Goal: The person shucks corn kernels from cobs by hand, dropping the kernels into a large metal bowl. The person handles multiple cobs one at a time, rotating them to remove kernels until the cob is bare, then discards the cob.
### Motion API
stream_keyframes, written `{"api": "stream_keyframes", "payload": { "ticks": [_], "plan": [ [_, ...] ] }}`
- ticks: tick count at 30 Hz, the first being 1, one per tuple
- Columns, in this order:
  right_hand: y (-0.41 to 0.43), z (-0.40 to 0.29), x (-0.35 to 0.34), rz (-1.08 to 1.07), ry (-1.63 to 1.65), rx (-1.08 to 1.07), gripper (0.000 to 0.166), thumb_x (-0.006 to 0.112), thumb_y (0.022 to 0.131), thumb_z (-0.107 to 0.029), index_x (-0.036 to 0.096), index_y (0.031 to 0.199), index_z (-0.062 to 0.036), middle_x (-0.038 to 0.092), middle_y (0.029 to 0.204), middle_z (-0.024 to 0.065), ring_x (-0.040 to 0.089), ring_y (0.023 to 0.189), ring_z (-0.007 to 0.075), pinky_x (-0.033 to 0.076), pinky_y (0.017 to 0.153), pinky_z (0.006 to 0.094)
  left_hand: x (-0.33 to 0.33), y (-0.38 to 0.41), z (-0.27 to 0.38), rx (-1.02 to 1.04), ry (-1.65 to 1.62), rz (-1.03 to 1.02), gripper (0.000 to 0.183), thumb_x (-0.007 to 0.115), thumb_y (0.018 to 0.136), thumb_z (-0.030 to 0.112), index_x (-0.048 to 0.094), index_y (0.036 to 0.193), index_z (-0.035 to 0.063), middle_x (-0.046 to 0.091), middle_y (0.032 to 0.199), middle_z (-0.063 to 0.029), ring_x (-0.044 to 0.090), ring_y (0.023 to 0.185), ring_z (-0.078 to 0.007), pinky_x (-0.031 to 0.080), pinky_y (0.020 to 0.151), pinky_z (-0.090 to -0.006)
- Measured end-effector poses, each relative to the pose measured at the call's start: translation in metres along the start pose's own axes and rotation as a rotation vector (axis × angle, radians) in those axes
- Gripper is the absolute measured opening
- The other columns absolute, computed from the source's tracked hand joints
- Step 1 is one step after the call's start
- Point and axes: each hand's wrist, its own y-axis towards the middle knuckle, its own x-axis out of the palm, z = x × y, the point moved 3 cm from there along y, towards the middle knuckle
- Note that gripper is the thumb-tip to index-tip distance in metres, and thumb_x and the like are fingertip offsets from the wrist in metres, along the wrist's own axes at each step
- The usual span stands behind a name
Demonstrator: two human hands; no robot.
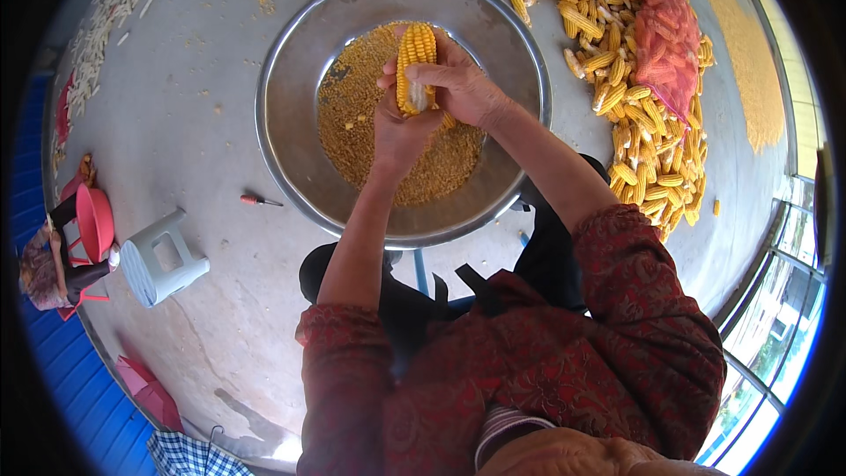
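Note:
A yellow ear of dried corn [416,56] is held upright over a wide steel basin [291,145]. My left hand [402,129] grips its lower part from below and the left. My right hand [462,79] lies along its right side, the thumb across the front. Near its lower end a pale, bare strip of cob shows between rows of kernels. Loose corn kernels [423,178] cover much of the basin's floor. Part of another yellow piece shows beneath my hands, too hidden to identify. A screwdriver-like tool with a red handle [250,199] lies on the floor left of the basin.
Corn ears [654,178] and a red mesh sack [667,46] lie at right, with spread kernels [747,59] beyond. Bare cobs [106,26] lie upper left. A plastic stool [149,271], a seated person [49,268] by a red basin [96,221], and umbrellas [188,453] are at left.

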Motion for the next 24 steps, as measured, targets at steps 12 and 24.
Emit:
{"api": "stream_keyframes", "payload": {
  "ticks": [12, 24],
  "plan": [
    [-0.002, -0.013, 0.001, -0.101, 0.096, 0.045, 0.062, 0.067, 0.081, -0.004, 0.035, 0.135, -0.0084, 0.059, 0.112, 0.0133, 0.06, 0.108, 0.0276, 0.049, 0.096, 0.0437, -0.003, -0.005, 0.009, -0.287, -0.246, -0.166, 0.015, 0.068, 0.068, -0.003, 0.059, 0.077, 0.0048, 0.054, 0.058, -0.0012, 0.046, 0.039, -0.0099, 0.04, 0.039, -0.0229],
    [0.0, 0.007, -0.005, -0.005, -0.086, -0.077, 0.065, 0.065, 0.087, -0.009, 0.027, 0.139, -0.0096, 0.059, 0.108, 0.0114, 0.062, 0.103, 0.0254, 0.052, 0.092, 0.0399, 0.003, 0.001, 0.0, 0.126, 0.046, 0.039, 0.017, 0.066, 0.066, -0.002, 0.057, 0.078, 0.006, 0.053, 0.059, -0.0003, 0.048, 0.043, -0.0091, 0.038, 0.039, -0.0237]
  ]
}}
